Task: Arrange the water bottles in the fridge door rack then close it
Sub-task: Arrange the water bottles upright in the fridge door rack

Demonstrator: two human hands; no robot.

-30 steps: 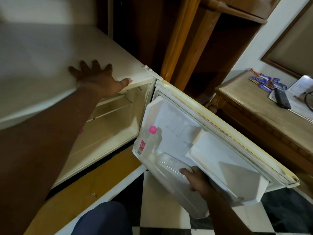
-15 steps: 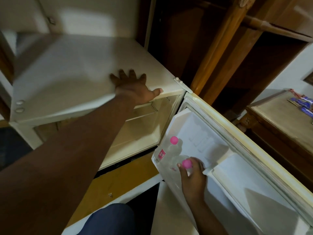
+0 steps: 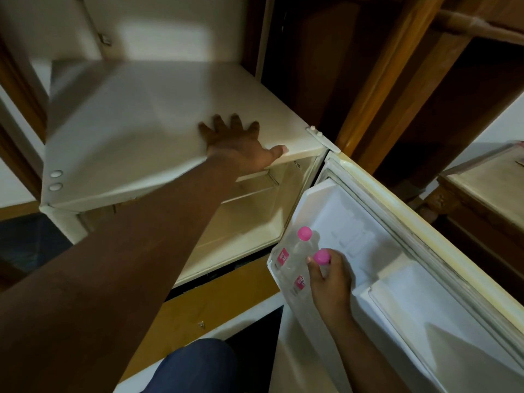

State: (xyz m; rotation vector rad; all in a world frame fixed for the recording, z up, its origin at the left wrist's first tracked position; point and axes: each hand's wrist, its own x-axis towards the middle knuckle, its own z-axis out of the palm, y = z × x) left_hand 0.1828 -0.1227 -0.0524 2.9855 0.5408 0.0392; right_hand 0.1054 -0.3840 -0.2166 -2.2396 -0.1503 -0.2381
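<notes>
The small white fridge (image 3: 147,131) stands with its door (image 3: 397,251) swung wide to the right. Two clear water bottles with pink caps stand upright side by side in the door rack (image 3: 276,275). The far bottle (image 3: 300,242) stands free. My right hand (image 3: 330,282) grips the near bottle (image 3: 321,257) around its neck, just under the cap. My left hand (image 3: 241,148) lies flat with fingers spread on the fridge top, thumb over the front edge. The bottles' lower parts show only dimly through the rack wall.
The fridge interior (image 3: 249,219) shows bare shelves. A wooden post (image 3: 377,89) and dark wooden cabinet rise behind the door. A wooden table (image 3: 487,191) stands at the right. My knee in blue cloth (image 3: 198,367) is at the bottom.
The near bottle lay tilted in the rack a second ago; my right hand has stood it upright beside the other. The view has swung left. My left hand stayed on the fridge top.
</notes>
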